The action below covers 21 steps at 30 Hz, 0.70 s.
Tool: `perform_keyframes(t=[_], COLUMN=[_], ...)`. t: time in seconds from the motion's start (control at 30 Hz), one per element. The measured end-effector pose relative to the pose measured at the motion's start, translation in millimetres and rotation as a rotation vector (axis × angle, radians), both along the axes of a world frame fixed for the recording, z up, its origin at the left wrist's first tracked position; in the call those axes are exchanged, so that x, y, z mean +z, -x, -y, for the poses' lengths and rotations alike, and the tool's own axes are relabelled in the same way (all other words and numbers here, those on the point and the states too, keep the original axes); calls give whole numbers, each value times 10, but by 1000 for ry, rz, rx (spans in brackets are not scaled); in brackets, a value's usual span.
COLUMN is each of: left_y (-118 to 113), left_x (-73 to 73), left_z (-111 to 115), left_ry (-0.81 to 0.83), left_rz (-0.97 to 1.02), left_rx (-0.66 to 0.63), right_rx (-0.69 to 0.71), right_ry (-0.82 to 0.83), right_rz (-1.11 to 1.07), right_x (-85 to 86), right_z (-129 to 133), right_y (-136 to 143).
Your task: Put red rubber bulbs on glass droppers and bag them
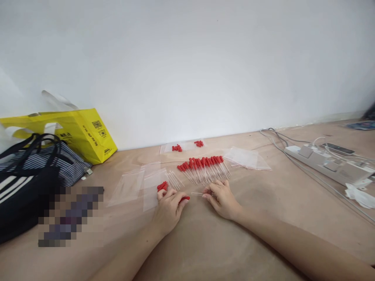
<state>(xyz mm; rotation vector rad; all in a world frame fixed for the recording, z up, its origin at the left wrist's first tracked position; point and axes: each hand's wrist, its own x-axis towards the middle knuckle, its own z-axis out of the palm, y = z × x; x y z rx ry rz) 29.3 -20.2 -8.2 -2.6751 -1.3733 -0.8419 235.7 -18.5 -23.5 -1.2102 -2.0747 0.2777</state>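
Observation:
My left hand (169, 207) pinches a red rubber bulb (186, 198) between thumb and fingers. In my right hand (223, 198) is a thin clear dropper tube (196, 193), its free end pointing left toward the bulb with a small gap between them. Just beyond my hands lies a row of droppers (202, 169) with red bulbs on their far ends. A few bare clear tubes (175, 180) lie left of that row. Loose red bulbs (162, 186) are heaped by my left knuckles, on a clear zip bag (150, 199).
More clear bags (127, 187) lie to the left, and a stack of them (249, 158) sits back right. Two red-bulb clusters (177, 148) rest on a bag near the wall. Bags of yellow (84, 136) and black (26, 199) stand left; a power strip (328, 166) with cables is right.

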Motion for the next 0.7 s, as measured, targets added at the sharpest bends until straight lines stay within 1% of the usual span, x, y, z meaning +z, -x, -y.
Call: perform_keyframes(t=[0.23, 0.37, 0.53, 0.7], left_y=[0, -15, -42, -59], left_x=[-17, -36, -19, -5], left_z=[-10, 0, 63, 121], left_ry=[49, 49, 26, 15], left_rz=[12, 36, 65, 77], left_rx=[41, 53, -6, -51], right_rx=[82, 125, 157, 173], right_ry=[-106, -167, -274, -420], right_rz=[27, 47, 58, 122], right_x=[3, -4, -14, -6], right_z=[37, 55, 53, 58], right_y=[51, 70, 61, 37])
